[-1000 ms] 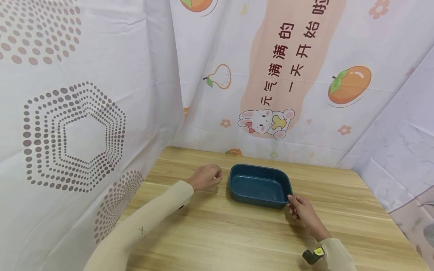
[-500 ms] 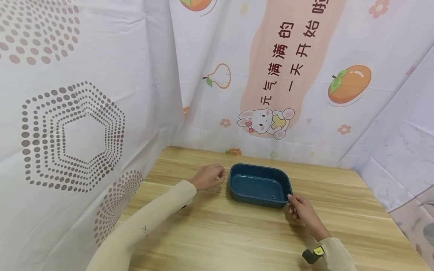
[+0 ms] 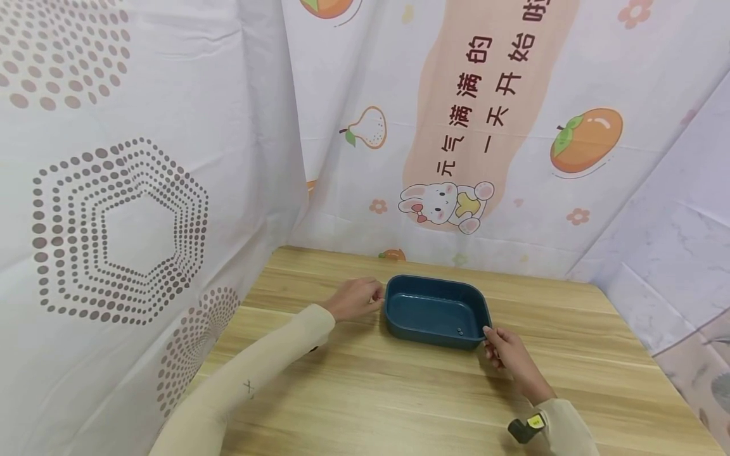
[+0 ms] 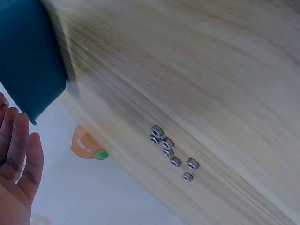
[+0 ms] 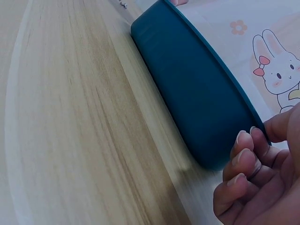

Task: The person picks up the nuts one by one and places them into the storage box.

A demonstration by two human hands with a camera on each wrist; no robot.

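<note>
A dark teal rectangular box [image 3: 436, 313] stands on the wooden table, with two small nuts [image 3: 459, 331] inside near its front right corner. My right hand [image 3: 509, 354] pinches the rim at that corner, thumb over the edge, as the right wrist view confirms. My left hand [image 3: 355, 299] is at the box's left rim, its fingers bent; the fingertips are too small and partly hidden to show whether they hold anything. In the left wrist view, the fingers [image 4: 19, 140] are close beside the box rim, and several loose metal hex nuts [image 4: 168, 142] lie on the table.
The wooden table [image 3: 365, 392] runs back to a printed white curtain [image 3: 342, 215]. More curtain hangs at the left [image 3: 228, 158] and right sides. A small black device [image 3: 525, 430] is strapped at my right wrist.
My left hand has moved rightward, from a gap beside the box to its left rim. My right hand keeps its pinch on the rim, and the box stays in place.
</note>
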